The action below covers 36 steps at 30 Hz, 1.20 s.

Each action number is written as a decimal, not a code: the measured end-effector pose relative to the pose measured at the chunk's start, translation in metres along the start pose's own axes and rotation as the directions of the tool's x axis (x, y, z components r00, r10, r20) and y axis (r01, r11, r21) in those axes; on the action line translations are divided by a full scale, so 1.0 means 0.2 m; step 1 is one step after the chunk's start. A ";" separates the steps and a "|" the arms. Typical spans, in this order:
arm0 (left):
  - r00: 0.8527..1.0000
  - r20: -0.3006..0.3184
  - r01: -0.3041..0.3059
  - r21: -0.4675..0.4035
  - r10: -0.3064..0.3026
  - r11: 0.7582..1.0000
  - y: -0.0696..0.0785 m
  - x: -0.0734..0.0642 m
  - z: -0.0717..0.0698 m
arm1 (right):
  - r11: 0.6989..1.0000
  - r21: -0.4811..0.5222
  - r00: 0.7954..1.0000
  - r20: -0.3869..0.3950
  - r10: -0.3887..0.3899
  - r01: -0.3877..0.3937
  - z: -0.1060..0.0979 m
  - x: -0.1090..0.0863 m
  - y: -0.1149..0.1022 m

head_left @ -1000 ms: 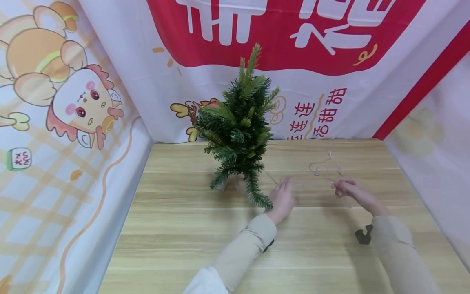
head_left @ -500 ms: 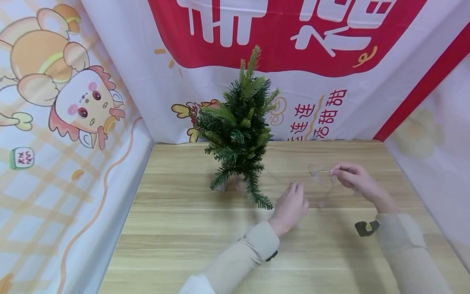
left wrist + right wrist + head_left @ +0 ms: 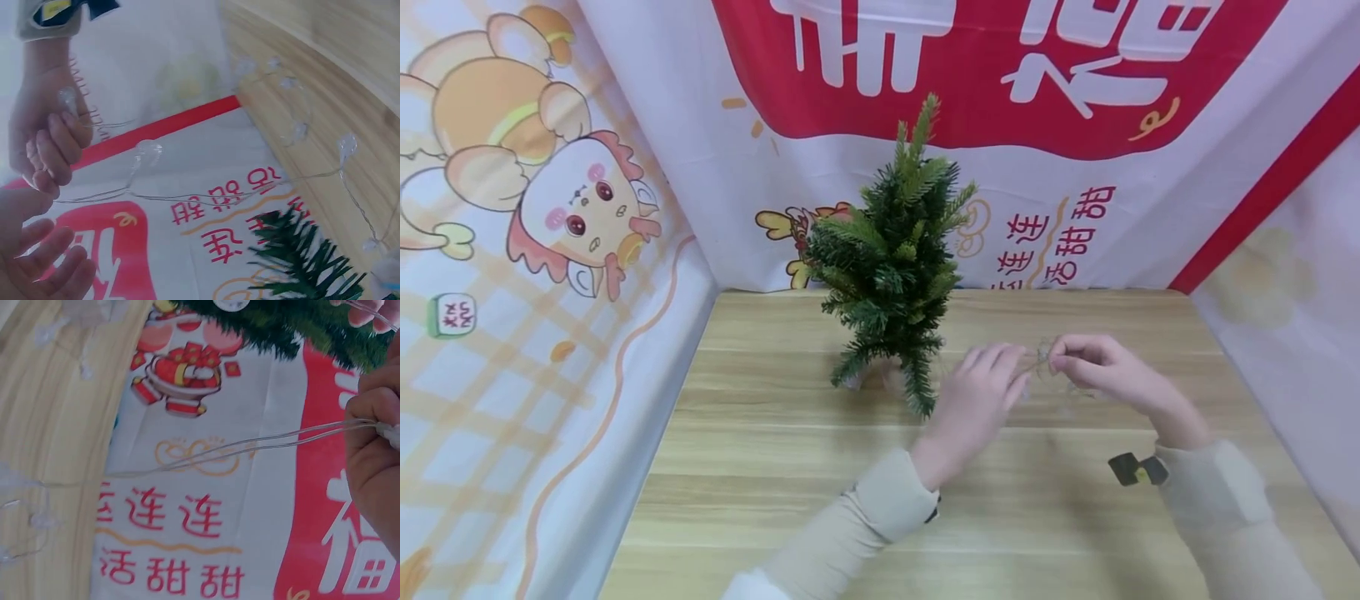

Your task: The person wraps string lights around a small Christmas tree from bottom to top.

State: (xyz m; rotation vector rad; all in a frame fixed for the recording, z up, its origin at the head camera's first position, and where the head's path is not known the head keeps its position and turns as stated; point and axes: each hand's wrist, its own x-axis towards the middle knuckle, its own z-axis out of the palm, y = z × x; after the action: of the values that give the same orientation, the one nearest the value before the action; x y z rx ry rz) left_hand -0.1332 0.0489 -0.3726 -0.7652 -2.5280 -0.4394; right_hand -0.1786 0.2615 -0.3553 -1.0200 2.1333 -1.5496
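Clear-bulbed string lights [image 3: 347, 147] on thin wire run between my hands and the small artificial Christmas tree [image 3: 891, 250], which stands upright on the table. My right hand [image 3: 1101, 367] pinches the wire; in the right wrist view a doubled strand leads into the curled fingers of the right hand [image 3: 375, 456]. Close beside it, my left hand [image 3: 973, 396] pinches a piece of the wire near its fingertips, its other fingers loosely bent in the left wrist view. More bulbs dangle below the right hand. Part of the wire near the tree's base is hidden by branches.
The wooden table [image 3: 760, 500] meets a printed cloth backdrop [image 3: 670, 150] at the back and sides. Low on the tree, one branch reaches forward beside the left hand. Loose loops of the lights lie on the table near the tree.
My right hand has risen and moved left toward the left hand, carrying the wire. The left hand has turned and come up close to it. The tree stays in place.
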 end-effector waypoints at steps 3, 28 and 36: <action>0.999 -0.004 0.038 -0.154 -0.039 0.987 -0.01 0.00 -0.05 | 0.998 -0.017 0.998 0.009 -0.059 0.059 0.04 0.02 -0.04; 0.969 -0.128 0.078 -0.656 -0.213 0.750 -0.19 -0.02 -0.33 | 0.964 0.240 0.993 -0.029 -0.115 0.118 0.12 0.02 -0.17; 0.922 0.016 0.217 -0.849 -0.387 0.482 -0.25 0.00 -0.40 | 0.920 0.341 0.981 -0.107 -0.164 0.191 0.08 -0.01 -0.14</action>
State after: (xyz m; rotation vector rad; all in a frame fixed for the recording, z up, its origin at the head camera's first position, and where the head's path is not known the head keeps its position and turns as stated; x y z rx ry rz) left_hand -0.1361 -0.0252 -0.3126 -0.5028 -2.1629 -1.8742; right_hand -0.1574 0.2484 -0.3362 -1.0643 1.7552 -1.9950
